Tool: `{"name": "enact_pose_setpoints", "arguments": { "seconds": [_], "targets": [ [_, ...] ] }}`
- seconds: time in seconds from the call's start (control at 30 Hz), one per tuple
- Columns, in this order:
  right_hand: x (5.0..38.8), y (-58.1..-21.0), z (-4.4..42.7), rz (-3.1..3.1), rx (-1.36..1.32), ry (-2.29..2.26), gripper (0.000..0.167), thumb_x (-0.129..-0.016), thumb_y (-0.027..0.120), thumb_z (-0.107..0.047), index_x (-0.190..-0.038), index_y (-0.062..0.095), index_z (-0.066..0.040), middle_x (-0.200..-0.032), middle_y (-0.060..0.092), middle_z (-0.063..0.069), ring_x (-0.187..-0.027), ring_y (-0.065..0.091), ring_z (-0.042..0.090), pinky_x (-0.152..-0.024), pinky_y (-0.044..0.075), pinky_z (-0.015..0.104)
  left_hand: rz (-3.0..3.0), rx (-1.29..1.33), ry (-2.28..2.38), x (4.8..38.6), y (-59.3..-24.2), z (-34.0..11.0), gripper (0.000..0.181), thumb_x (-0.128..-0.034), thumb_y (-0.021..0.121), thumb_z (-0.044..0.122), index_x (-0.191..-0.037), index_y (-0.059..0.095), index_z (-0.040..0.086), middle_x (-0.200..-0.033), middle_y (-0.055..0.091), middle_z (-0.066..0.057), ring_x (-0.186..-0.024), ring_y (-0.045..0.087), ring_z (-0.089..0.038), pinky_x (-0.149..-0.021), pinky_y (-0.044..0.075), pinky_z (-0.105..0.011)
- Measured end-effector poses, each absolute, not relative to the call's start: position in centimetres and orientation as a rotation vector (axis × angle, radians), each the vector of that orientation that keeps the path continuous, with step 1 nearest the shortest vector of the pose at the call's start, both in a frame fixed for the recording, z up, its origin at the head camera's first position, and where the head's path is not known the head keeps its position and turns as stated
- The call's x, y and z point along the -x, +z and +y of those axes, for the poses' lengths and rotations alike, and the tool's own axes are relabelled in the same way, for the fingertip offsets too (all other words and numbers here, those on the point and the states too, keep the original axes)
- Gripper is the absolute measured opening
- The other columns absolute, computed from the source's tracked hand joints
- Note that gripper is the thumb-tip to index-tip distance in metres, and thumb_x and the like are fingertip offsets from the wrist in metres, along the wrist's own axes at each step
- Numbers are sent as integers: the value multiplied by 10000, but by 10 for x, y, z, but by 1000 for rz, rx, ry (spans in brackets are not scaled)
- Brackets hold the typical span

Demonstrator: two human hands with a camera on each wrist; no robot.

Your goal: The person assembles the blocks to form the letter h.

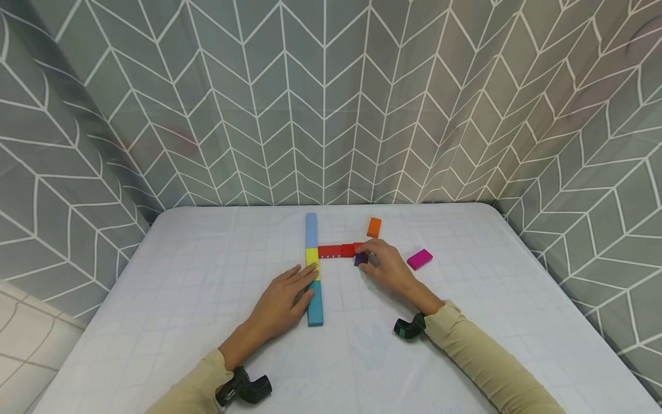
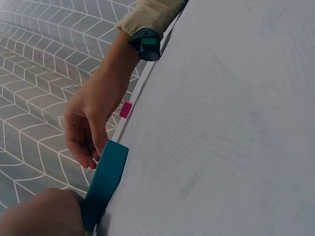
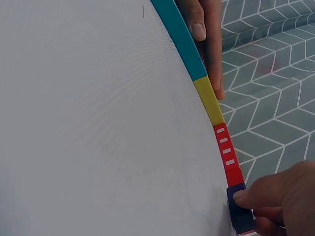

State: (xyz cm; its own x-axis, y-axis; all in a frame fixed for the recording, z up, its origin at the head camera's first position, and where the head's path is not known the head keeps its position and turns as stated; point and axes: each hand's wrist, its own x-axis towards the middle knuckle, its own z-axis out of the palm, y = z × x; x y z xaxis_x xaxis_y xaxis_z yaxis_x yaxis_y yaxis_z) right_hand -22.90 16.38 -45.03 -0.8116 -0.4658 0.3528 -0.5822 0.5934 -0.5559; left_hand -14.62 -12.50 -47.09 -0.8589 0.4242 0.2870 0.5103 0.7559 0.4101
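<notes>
A column of flat blocks lies on the white table: a light blue block [image 1: 311, 230] at the far end, a yellow block [image 1: 312, 256] in the middle and a teal block [image 1: 315, 305] nearest. My left hand [image 1: 281, 302] rests on the column with its fingers extended, fingertips on the yellow part and thumb by the teal block. From the yellow block a row of red blocks [image 1: 330, 252] runs right, one with small white marks. At that row's right end my right hand [image 1: 388, 267] pinches a dark blue block [image 3: 239, 209], which stands against the row's near side.
An orange block [image 1: 374, 227] lies beyond the right hand, and a magenta block [image 1: 419, 259] lies to its right. A grey curtain [image 1: 326, 103] with white chevron lines hangs behind the table [image 1: 207, 247] and along its sides.
</notes>
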Motion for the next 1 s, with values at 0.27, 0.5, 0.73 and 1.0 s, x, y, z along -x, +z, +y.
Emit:
{"name": "enact_pose_setpoints", "arguments": {
  "seconds": [0.27, 0.5, 0.73, 1.0],
  "targets": [
    [229, -451, 163, -2629, -879, 1034, 314, -851, 820, 60, -1142, 726, -12, -1164, 682, 112, -1057, 653, 287, -949, 567, 451, -2765, 748, -730, 147, -474, -125, 514, -1048, 628, 289, -1517, 555, 90, -1577, 486, -20, -1465, 402, -360, -1160, 351, -566],
    [230, -453, 163, -2624, -868, 1019, 305, -857, 822, 39, -1143, 729, -13, -1165, 669, 104, -1047, 644, 277, -928, 578, 433, -2759, 741, -732, 146, -476, -125, 505, -1050, 623, 289, -1514, 562, 103, -1576, 486, -9, -1461, 411, -351, -1153, 362, -563],
    [229, -453, 161, -2627, -833, 1003, 311, -841, 838, 34, -1131, 737, -11, -1064, 674, 78, -943, 637, 246, -872, 590, 407, -2751, 744, -730, 146, -476, -125, 509, -1045, 632, 280, -1513, 562, 94, -1572, 493, -27, -1456, 415, -366, -1149, 364, -576],
    [229, -455, 162, -2620, -829, 1043, 312, -847, 835, 39, -1139, 735, -7, -1071, 687, 84, -939, 646, 240, -872, 593, 402, -2788, 748, -717, 147, -474, -126, 514, -1061, 612, 303, -1531, 541, 109, -1590, 466, -2, -1477, 386, -345, -1170, 340, -551]
  ]
}}
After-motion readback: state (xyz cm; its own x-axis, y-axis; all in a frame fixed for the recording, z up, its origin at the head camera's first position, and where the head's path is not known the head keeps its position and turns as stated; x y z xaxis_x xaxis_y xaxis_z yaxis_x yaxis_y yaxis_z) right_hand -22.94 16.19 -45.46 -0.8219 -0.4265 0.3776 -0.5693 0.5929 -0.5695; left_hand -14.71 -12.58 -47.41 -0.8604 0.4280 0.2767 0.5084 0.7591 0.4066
